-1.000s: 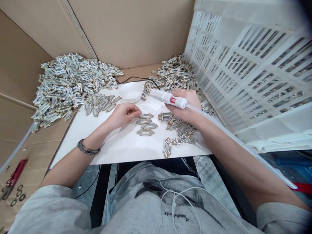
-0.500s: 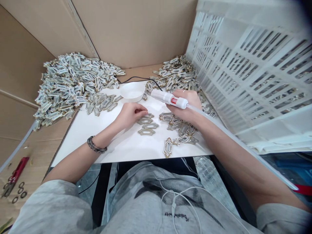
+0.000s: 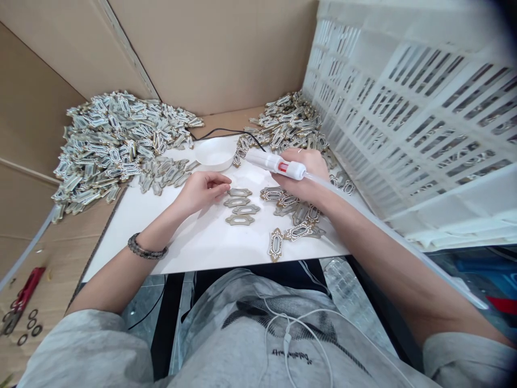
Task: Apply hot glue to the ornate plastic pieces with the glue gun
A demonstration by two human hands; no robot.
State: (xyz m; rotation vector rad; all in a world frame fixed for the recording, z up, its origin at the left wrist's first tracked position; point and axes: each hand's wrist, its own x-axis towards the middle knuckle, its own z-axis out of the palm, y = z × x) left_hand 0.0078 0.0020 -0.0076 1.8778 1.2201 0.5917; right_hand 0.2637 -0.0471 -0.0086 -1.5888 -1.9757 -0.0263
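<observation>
My left hand (image 3: 204,191) hovers just left of a short column of grey, long pointed metal plates (image 3: 239,220), each with a slot in its middle. Its fingers are loosely curled, thumb and index apart, and nothing shows between them. My right hand (image 3: 306,171) is closed around a clear and white syringe-like dispenser (image 3: 293,168) with a red part inside; a clear tube runs from it along my forearm. The dispenser's tip cannot be made out. Beneath and in front of that hand lie several plates with white patterned faces (image 3: 299,231), some overlapping.
A big heap of plates (image 3: 109,134) fills the back left, a smaller one (image 3: 288,118) the back right. A white bowl (image 3: 216,155) sits between them, with a black cable behind. A white slatted crate (image 3: 404,124) walls the right. Red-handled scissors (image 3: 30,291) and rings lie left.
My left hand has drawn back a little to the left, off the far end of the plate column. My right hand stays on the dispenser; the view has shifted slightly.
</observation>
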